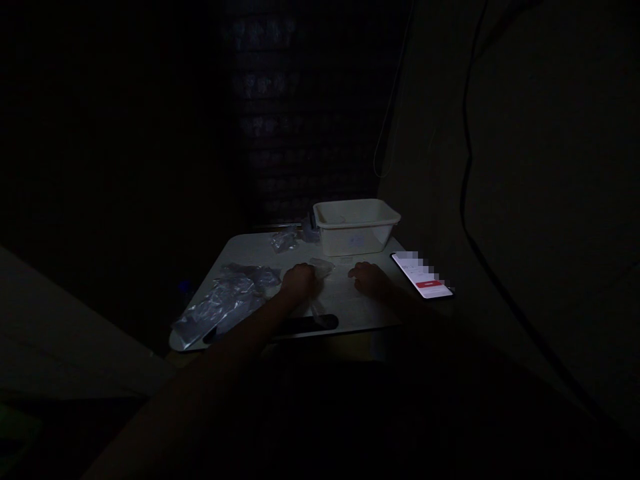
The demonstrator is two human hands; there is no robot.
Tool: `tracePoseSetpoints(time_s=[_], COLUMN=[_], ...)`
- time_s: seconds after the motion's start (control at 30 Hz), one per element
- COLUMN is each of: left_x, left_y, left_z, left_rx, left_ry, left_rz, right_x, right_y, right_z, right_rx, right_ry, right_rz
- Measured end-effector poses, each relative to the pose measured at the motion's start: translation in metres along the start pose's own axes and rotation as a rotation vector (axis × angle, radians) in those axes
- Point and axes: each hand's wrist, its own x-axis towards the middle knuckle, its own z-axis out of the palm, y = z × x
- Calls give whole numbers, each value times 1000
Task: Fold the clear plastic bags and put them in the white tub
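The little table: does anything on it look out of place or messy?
Nothing looks spilled or broken. The oddest thing is the lit phone, which lies askew at the right edge of the table. Clear plastic bags lie in a loose heap left of the left hand. The room is too dark to judge finer detail.

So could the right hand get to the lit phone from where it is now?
Probably yes. The right hand rests on the table just left of the phone, and the strip of tabletop between them looks bare. The white tub sits farther back, out of the way.
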Motion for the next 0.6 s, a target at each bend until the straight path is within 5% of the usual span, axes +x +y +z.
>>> tracePoseSetpoints(time_s=[0.2,0.33,0.6], left_x=[3,-3,-7], left_y=[-40,-43,-20], left_z=[1,-5,-13], left_rx=[-94,-112,58], left_ry=[-24,-85,-52], left_rz=[-235,-356,-152], right_x=[-1,0,10], right_y=[7,6,-6], right_z=[3,-1,-9], right_rx=[4,-13,26], right_ry=[-17,-31,-16], right_rz=[22,32,-18])
